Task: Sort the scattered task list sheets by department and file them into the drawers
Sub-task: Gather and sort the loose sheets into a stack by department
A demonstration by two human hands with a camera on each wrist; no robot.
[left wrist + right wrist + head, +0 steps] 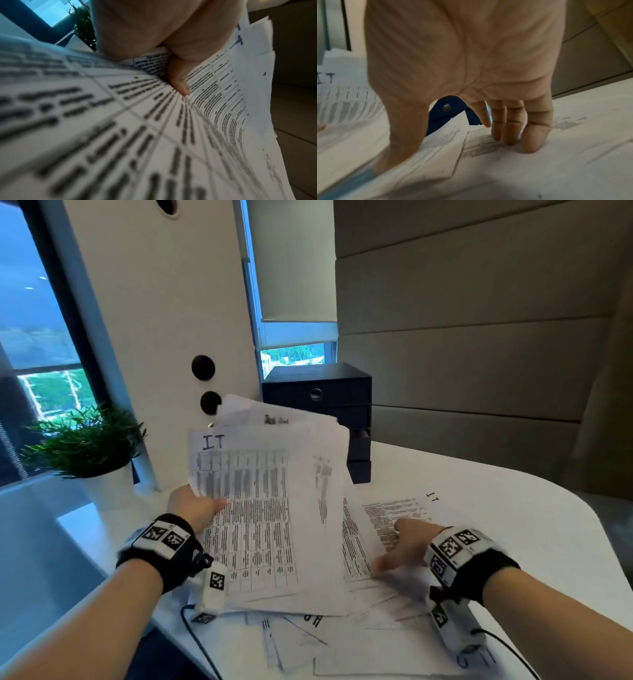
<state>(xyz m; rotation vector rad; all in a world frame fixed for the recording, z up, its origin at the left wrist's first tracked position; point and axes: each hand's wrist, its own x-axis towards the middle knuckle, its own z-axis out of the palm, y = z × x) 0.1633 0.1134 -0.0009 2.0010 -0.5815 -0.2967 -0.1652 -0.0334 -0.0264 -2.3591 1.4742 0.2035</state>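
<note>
My left hand (197, 506) grips a fanned stack of printed task sheets (263, 508) by its left edge, raised above the table; the top sheet is marked "IT". In the left wrist view my thumb (179, 79) presses on the stack of sheets (120, 135). My right hand (402, 546) lies flat with straight fingers (510, 127) on another "IT" sheet (400, 508) lying on the white table (496, 508). More sheets (342, 642) lie scattered at the table's near edge. A dark drawer unit (318, 395) stands behind the raised stack, partly hidden by it.
A potted green plant (89, 443) stands at the left beside a tall white panel (161, 337) with round holes. Windows lie behind, and a padded wall (479, 337) is at the right. Cables hang from both wrist cameras near the front edge.
</note>
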